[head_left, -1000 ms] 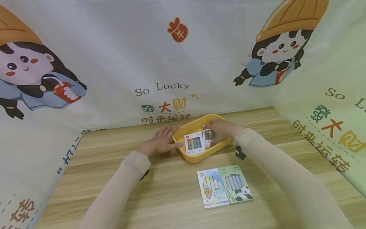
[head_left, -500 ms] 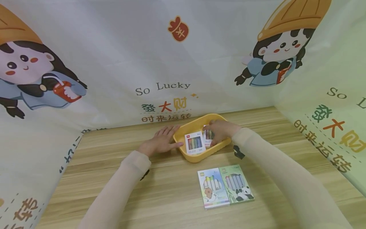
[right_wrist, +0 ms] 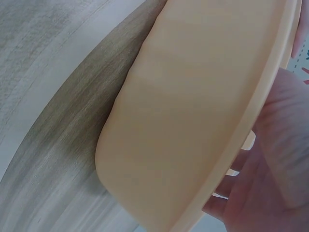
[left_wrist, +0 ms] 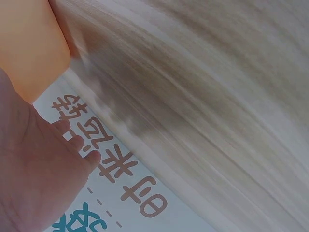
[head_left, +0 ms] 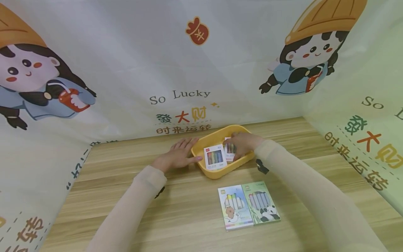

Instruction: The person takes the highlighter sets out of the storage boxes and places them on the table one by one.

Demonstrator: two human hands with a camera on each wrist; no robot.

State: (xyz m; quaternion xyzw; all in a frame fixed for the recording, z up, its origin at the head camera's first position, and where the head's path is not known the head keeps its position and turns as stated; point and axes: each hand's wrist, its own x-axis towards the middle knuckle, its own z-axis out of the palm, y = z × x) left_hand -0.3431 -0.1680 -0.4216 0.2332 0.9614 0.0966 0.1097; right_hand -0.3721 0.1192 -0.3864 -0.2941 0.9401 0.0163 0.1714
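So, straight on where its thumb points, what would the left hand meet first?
Likely the yellow basket; the left hand has its thumb at the basket's rim, though contact is unclear.

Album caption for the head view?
Right hand in a yellow basket, left hand at its rim, two boxes lying in front.
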